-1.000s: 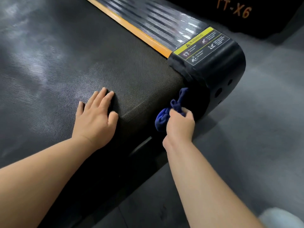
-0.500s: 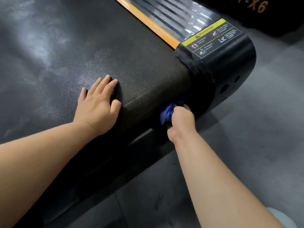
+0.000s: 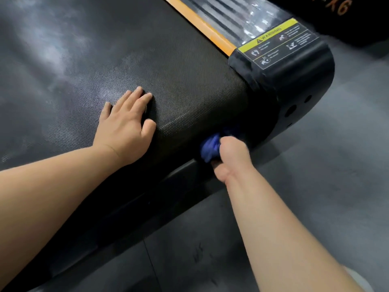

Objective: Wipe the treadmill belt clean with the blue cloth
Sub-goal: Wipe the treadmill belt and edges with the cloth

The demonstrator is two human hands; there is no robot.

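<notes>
My right hand (image 3: 230, 157) has dropped lower on the rear roll of the treadmill belt (image 3: 179, 70). The blue cloth (image 3: 210, 147), whose loose tail stood up against the end cap (image 3: 294, 91) a second ago, is now bunched into a tight wad. My left hand (image 3: 126, 131) has not shifted; it lies flat on the belt near the rear edge, fingers (image 3: 136, 98) straight and close together.

The fingers of my right hand are curled round the cloth, holding it against the belt where the belt turns under at the right rear corner, just beside the end cap. Part of the wad is hidden behind my knuckles.

To do this stroke well, I judge I should keep the cloth pressed into the curve and draw it along the rear edge toward my left hand. Spreading the wad flatter would let more fabric meet the textured surface. The left palm can brace the belt so it does not creep.

The cloth has no clear long axis as bunched; the lump sits roughly up and down on the roll. The belt's long axis runs away from me, parallel to the orange strip (image 3: 202, 26).
</notes>
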